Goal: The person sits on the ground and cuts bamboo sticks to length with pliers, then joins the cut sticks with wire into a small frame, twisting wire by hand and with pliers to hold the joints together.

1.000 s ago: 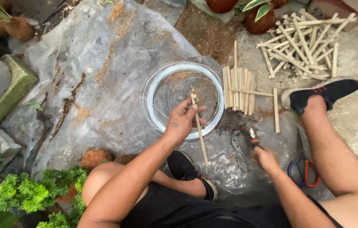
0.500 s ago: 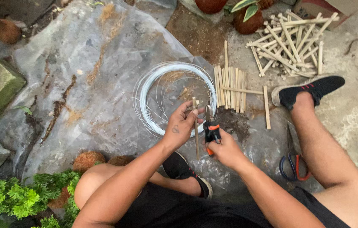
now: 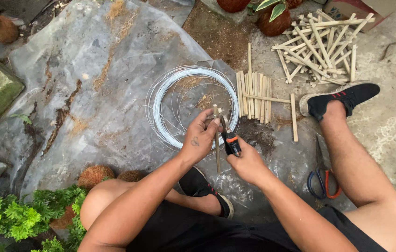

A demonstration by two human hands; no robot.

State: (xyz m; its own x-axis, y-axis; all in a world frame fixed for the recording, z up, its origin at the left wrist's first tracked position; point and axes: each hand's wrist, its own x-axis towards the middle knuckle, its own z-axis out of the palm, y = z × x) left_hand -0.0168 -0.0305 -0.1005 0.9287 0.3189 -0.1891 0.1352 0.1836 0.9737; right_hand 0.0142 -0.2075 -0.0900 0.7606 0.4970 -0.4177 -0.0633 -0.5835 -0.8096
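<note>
Left hand (image 3: 199, 140): closed in a pinch around the upper part of a thin stick (image 3: 217, 154), fingertips curled in at its top end; it holds the stick over the near edge of the wire coil (image 3: 160, 98).
Right hand (image 3: 249, 164): wrapped around the handles of a small pair of pliers (image 3: 229, 140) with black and orange grips; the fingers are closed on the tool, its nose pointing up toward the left fingertips.
Stick: runs roughly upright in the head view, top end at the left fingers, lower end hanging free toward the person's lap, between the two hands.
Key relation: the plier tips sit just beside the stick's top end, on its right, touching or nearly touching where the left fingers pinch. Whether the tips have closed on wire there cannot be told; the spot is too small and partly hidden.
Nearer hand: the left hand has the stick itself; the right reaches it only through the pliers.
Wire coil: pale loops lying flat on the grey plastic sheet (image 3: 90, 93), just beyond the hands.
Cut sticks (image 3: 254, 95): a row laid side by side to the right of the coil, with one across them.
Stick pile (image 3: 319, 46): a loose, crossed heap further off, near the right shoe (image 3: 342, 98).
Scissors (image 3: 321, 175): on the sheet by the right leg, well apart from both hands.
</note>
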